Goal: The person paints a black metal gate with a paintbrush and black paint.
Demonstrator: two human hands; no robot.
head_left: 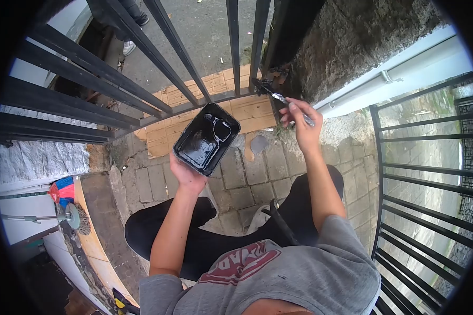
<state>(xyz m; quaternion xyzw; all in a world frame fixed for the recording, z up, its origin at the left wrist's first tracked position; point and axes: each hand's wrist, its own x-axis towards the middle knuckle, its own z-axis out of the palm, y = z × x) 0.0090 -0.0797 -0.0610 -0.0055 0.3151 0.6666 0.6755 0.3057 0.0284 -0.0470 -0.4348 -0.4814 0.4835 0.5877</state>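
My left hand (187,175) grips a black rectangular paint tray (197,147) from below and at its near side, with glossy black paint pooled inside. In my right hand (303,119) is a paintbrush (279,97), held by its paint-smeared handle. The dark bristles are at the foot of the black metal gate (231,93), by its right-hand corner near the wall. The tray sits just on my side of the gate's bottom rail.
Flattened cardboard (165,137) lies under the gate on the paving. A rough wall (347,42) rises on the right, and another barred gate (404,168) stands beyond it. A brush (78,218) lies at left. Past the bars, a person's shoe (129,48) shows.
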